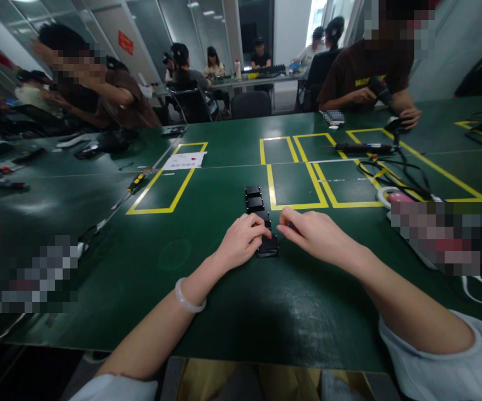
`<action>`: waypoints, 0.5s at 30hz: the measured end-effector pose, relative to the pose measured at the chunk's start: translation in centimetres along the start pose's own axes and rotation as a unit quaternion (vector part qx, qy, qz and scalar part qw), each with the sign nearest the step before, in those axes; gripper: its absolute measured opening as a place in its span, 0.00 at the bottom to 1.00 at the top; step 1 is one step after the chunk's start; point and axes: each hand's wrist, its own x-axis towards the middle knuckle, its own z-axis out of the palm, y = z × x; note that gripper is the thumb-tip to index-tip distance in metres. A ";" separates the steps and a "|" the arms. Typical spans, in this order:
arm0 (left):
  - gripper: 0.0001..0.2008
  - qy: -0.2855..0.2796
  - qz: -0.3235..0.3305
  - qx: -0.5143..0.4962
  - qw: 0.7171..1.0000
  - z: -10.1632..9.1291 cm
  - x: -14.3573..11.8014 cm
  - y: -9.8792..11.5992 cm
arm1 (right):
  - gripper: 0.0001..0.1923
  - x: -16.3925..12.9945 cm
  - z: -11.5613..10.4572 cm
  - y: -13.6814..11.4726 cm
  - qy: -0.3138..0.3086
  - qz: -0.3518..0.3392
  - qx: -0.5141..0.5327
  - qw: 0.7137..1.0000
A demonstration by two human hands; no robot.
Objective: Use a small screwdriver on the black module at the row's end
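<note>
A row of several small black box-shaped parts (254, 203) runs away from me on the green table. My left hand (243, 240), with a pale bracelet on its wrist, lies over the nearer parts, its fingers bent around a black block (268, 246). Just to the right of the row, my right hand (307, 229) is closed in a pinch. Something thin and dark shows by its fingertips, too small to name. The fingers partly cover the middle of the row.
Yellow tape rectangles (299, 207) mark the green table (224, 312). A screwdriver (137, 181) and a paper label (185, 161) lie left. A black pen-like tool (366, 148) and cables (416, 172) lie right. Across the table, a person (361, 72) holds a dark power tool (379, 89).
</note>
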 end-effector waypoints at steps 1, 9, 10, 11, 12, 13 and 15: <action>0.13 -0.002 0.002 0.000 1.000 0.1 0.0 0.0 | 0.09 0.0 0.0 0.0 0.001 0.000 -0.002 1.000; 0.13 -0.002 0.000 -0.009 1.000 0.1 -0.1 -0.2 | 0.10 0.0 0.1 0.2 0.006 -0.006 -0.014 1.000; 0.14 0.004 -0.004 -0.011 1.000 0.1 -0.1 -0.2 | 0.10 0.0 0.1 0.2 0.008 -0.007 -0.015 1.000; 0.14 0.008 -0.006 -0.012 1.000 0.2 -0.1 -0.2 | 0.10 -0.1 0.2 0.2 0.009 -0.008 -0.015 1.000; 0.14 0.011 -0.007 -0.011 1.000 0.2 -0.1 -0.2 | 0.10 -0.1 0.2 0.2 0.010 -0.008 -0.015 1.000; 0.13 0.008 -0.004 -0.012 1.000 0.2 -0.1 -0.2 | 0.10 -0.1 0.2 0.2 0.010 -0.009 -0.015 1.000; 0.13 0.013 -0.009 -0.024 1.000 0.1 -0.1 -0.2 | 0.10 -0.1 0.2 0.1 0.012 -0.008 -0.017 1.000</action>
